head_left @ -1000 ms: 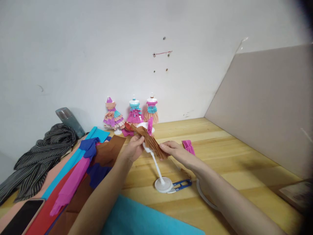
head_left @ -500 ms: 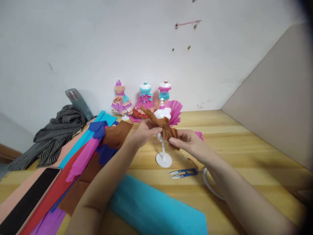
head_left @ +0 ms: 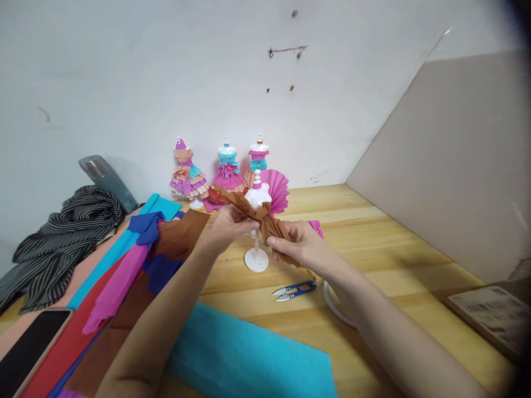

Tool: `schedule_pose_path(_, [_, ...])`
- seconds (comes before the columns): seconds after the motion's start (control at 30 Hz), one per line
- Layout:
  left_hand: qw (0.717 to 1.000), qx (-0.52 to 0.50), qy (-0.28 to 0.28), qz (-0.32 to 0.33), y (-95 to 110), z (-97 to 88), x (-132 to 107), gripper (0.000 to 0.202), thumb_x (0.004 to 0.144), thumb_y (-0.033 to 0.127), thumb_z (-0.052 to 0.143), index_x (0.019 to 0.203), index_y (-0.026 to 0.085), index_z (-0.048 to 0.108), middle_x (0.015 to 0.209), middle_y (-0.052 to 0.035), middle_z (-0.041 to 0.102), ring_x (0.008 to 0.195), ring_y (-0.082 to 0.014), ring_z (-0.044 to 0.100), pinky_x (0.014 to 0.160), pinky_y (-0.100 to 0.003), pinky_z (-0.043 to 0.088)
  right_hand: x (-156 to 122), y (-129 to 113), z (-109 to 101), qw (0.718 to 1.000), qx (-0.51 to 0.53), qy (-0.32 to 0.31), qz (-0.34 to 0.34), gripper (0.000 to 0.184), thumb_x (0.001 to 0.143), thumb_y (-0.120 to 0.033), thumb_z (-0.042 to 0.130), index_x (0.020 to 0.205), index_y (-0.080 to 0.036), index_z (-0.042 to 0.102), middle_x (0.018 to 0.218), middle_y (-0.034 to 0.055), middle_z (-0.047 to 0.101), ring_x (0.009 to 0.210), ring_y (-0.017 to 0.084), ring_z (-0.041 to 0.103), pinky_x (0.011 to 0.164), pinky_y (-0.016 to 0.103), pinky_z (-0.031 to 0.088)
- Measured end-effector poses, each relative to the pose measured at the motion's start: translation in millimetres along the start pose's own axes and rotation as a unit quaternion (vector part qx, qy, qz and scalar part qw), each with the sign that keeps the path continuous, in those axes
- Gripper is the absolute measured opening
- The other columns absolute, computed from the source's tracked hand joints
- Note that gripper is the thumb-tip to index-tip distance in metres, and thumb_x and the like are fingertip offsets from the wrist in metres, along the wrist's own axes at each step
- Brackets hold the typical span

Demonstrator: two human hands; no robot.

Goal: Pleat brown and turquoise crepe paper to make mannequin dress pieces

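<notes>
A small white dress-form stand (head_left: 258,194) stands on the wooden table, a pink pleated paper fan (head_left: 279,190) behind its shoulder. Brown crepe paper (head_left: 265,215) is wrapped and knotted around the front of its body. My left hand (head_left: 232,224) pinches the paper beside the knot, a loose end sticking out to the upper left. On the other side, my right hand (head_left: 296,240) grips the gathered end that trails down to the right. Below lie blue-handled thread snips (head_left: 294,290) and a white ring-shaped roll (head_left: 337,307), partly hidden by my right forearm.
Three dressed miniature forms (head_left: 227,168) stand along the wall. Colourful crepe paper (head_left: 118,276), a phone (head_left: 33,348), a striped cloth (head_left: 68,237) and a bottle (head_left: 108,182) are at left. A turquoise sheet (head_left: 253,354) lies in front; a labelled cardboard box (head_left: 485,315) is at right.
My view has turned right, so everything sits further left and the cardboard box shows. My right hand has drawn its paper end slightly, and the brown paper looks more tightly twisted at the knot.
</notes>
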State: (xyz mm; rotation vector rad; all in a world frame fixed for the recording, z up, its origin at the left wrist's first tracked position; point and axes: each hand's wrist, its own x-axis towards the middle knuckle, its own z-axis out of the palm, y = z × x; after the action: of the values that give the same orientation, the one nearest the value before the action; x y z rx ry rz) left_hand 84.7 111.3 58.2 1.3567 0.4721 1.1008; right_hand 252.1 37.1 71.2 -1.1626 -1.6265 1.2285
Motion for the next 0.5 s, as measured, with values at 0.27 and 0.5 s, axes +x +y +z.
schedule_pose_path(0.27, [1.0, 0.001, 0.028, 0.007, -0.2, 2.7, 0.2, 0.036, 0.042, 0.025, 0.091, 0.068, 0.014, 0.067, 0.065, -0.0006, 0.068, 0.068, -0.0178, 0.063, 0.067, -0.027, 0.05, -3.6, -5.6, -0.9, 1.0, -0.008, 0.002, -0.004, 0.042, 0.073, -0.056, 0.06, 0.056, -0.017, 0.055, 0.047, -0.0007, 0.053, 0.039, 0.008, 0.042, 0.039, 0.022, 0.028])
schedule_pose_path(0.5, [0.999, -0.022, 0.045, -0.018, -2.4, 7.0, -0.8, 0.037, 0.042, 0.025, 0.091, 0.068, 0.014, 0.067, 0.068, -0.0022, 0.069, 0.076, -0.0225, 0.065, 0.071, -0.03, 0.051, 0.6, 0.0, 2.8, 0.997, 0.007, 0.069, 0.019, 0.043, 0.07, -0.056, 0.063, 0.054, -0.018, 0.053, 0.038, -0.0039, 0.045, 0.031, 0.006, 0.034, 0.032, 0.02, 0.022])
